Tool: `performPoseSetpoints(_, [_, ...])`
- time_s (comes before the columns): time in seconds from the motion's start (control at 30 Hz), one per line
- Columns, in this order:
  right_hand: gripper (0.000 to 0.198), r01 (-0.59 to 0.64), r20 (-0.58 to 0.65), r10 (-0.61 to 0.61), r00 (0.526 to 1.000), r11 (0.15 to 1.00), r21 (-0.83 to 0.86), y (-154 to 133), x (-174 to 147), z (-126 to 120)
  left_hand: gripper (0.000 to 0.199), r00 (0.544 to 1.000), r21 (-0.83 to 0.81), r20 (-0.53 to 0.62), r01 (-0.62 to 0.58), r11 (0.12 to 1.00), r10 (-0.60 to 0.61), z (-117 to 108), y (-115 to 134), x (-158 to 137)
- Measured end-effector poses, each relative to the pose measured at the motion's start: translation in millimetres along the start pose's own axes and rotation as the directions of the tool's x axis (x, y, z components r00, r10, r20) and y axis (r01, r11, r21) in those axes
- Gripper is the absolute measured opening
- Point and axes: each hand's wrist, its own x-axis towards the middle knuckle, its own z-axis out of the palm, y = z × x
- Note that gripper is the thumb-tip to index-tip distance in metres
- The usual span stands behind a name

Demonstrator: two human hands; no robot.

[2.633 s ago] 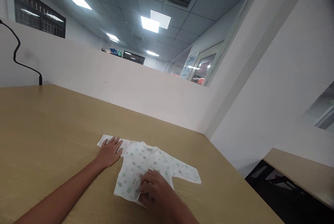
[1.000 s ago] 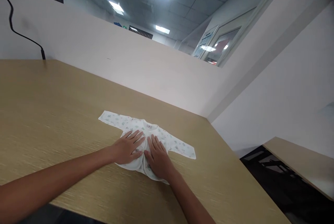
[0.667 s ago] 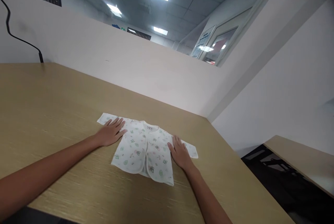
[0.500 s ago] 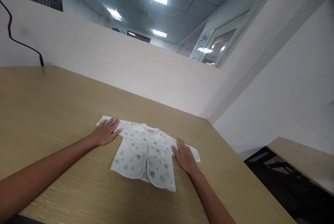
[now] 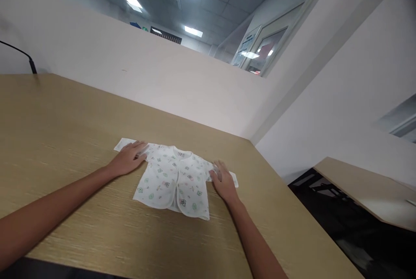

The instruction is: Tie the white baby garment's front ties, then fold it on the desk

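Head view puts the small white printed jacket (image 5: 157,179) spread on the bench (image 5: 84,118) in front of you, its neckline toward the pale partition (image 5: 146,71) and its hem toward you. Your left hand (image 5: 127,158) rests over the sleeve on your left, thumb set apart from the fingers, the cuff showing beyond it. Your right hand (image 5: 225,184) lies over the opposite sleeve, also with a gap between thumb and fingers; its fingertips are blurred. Between your hands, the jacket's front edges part toward the hem. Well off to your left, a black cable (image 5: 31,65) stands near the partition.
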Motion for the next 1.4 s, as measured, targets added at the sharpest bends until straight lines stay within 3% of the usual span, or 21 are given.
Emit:
performPoseSetpoints(0.17, [0.031,0.314,-0.120,-0.293,0.948,0.922,0.226,-42.4,-6.2,-2.8,0.044,0.976,-0.141,-0.045,-0.218,0.966,0.214,-4.7,47.1,-17.7])
performPoseSetpoints(0.3, [0.037,0.407,-0.089,-0.398,0.913,0.876,0.260,-60.0,-11.9,-3.3,0.028,0.939,-0.232,-0.063,-0.344,0.910,0.338,-10.6,67.0,-24.3])
performPoseSetpoints(0.43, [0.052,0.395,-0.049,-0.396,0.917,0.883,0.253,-55.3,-13.0,3.1,0.045,0.930,-0.243,-0.073,-0.366,0.898,0.360,-9.4,62.8,-21.5])
performPoseSetpoints(0.6, [0.055,0.359,0.012,-0.369,0.930,0.911,0.202,-48.4,-16.0,8.3,0.054,0.957,-0.234,-0.054,-0.290,0.928,0.285,-4.3,53.8,-19.1])
performPoseSetpoints(0.7, [0.052,0.316,0.068,-0.336,0.939,0.924,0.214,-53.3,-20.0,7.2,0.054,0.963,-0.215,-0.098,-0.268,0.939,0.253,-5.4,57.1,-21.1])
performPoseSetpoints(0.8, [0.039,0.287,0.100,-0.322,0.942,0.922,0.259,-64.1,-24.4,5.2,0.044,0.940,-0.195,-0.128,-0.336,0.922,0.315,-9.4,64.7,-24.6])
performPoseSetpoints(0.9, [0.030,0.361,-0.004,-0.375,0.927,0.891,0.276,-76.4,-27.6,3.9,0.029,0.917,-0.211,-0.084,-0.399,0.892,0.391,-12.0,70.7,-29.1])
performPoseSetpoints(1.07, [0.017,0.477,-0.136,-0.457,0.879,0.847,0.235,-88.5,-28.7,-0.2,0.036,0.869,-0.276,0.094,-0.447,0.851,0.487,-7.4,68.1,-33.1])
performPoseSetpoints(1.17, [0.020,0.515,-0.179,-0.484,0.856,0.826,0.230,-89.3,-28.8,-4.2,0.040,0.860,-0.306,0.154,-0.427,0.851,0.487,-3.0,62.9,-32.6])
performPoseSetpoints(1.4, [0.018,0.481,-0.216,-0.434,0.874,0.833,0.272,-83.4,-28.9,-7.3,0.041,0.864,-0.317,0.200,-0.389,0.865,0.462,-1.4,59.8,-31.9])
